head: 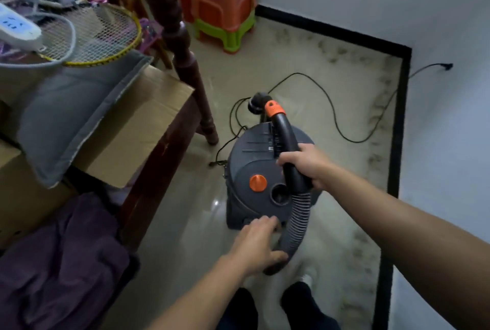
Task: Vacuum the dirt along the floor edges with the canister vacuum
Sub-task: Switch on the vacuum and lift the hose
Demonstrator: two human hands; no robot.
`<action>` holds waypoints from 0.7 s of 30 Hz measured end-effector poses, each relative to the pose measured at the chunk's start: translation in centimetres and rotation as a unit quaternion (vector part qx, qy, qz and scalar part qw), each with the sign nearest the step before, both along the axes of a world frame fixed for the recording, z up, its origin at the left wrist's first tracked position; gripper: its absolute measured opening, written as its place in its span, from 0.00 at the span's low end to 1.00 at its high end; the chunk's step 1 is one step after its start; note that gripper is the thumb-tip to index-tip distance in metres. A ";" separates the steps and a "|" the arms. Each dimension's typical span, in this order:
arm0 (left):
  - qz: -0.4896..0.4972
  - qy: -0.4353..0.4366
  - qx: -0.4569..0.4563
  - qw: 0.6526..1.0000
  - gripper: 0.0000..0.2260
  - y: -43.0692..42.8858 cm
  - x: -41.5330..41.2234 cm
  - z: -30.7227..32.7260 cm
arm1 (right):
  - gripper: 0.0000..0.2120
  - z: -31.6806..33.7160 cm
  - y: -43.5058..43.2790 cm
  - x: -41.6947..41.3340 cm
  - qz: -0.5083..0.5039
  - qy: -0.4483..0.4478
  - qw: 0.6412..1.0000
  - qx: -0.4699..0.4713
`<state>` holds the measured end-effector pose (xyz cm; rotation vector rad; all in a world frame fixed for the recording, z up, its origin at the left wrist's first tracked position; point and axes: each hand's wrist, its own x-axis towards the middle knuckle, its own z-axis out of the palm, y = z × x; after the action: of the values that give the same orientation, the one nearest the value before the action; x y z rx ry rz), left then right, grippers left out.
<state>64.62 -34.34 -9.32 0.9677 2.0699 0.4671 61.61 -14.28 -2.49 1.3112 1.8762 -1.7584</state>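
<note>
A dark grey canister vacuum (254,168) with an orange knob stands on the pale floor in the middle of the view. My right hand (305,165) grips the black curved hose handle (285,138), which has an orange collar and a round brush nozzle (258,103) at its far end. A ribbed grey hose (297,221) loops down from the handle. My left hand (256,242) reaches to the lower loop of the hose, fingers extended onto the canister base and thumb on the hose. Dark dirt (376,117) lies along the black skirting (396,128) at the right and back edges.
A black power cord (331,107) snakes over the floor to the right wall. A dark wooden table leg (196,83) and a cardboard box (138,122) with a grey cushion crowd the left. Orange and green stools (225,11) stand at the back. My feet (299,300) are below.
</note>
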 end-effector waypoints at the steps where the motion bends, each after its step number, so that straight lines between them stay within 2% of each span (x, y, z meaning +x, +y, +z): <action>1: -0.019 0.009 -0.018 1.000 0.19 0.5 -0.4 0.1 | 0.06 0.4 1.3 1.5 0.000 0.007 0.999 0.043; 3: -0.002 0.027 -0.032 0.999 0.15 1.4 -1.4 0.3 | 0.08 0.6 4.1 5.0 0.018 -0.009 0.990 0.141; 5: 0.048 0.061 -0.053 0.996 0.10 2.3 -2.6 0.3 | 0.12 0.0 7.0 8.6 0.028 -0.061 0.976 0.208; 8: 0.139 0.085 -0.103 0.981 0.09 3.9 -4.1 -0.8 | 0.09 -1.5 10.4 13.9 -0.003 -0.099 0.970 0.222; 12: 0.243 0.086 -0.156 0.954 0.16 6.0 -5.4 -3.9 | 0.12 -6.0 12.4 19.3 -0.033 -0.135 0.967 0.215; 15: 0.227 0.143 -0.191 0.944 0.19 7.3 -5.6 -5.6 | 0.11 -9.8 12.5 21.5 -0.047 -0.143 0.968 0.202; 21: 0.154 0.209 -0.185 0.948 0.13 7.9 -4.6 -7.9 | 0.11 -14.8 12.0 20.0 -0.039 -0.101 0.978 0.179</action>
<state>60.01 -26.42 -17.26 0.5514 2.5880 0.0131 81.65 -2.24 -17.27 1.6377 2.1110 -1.2962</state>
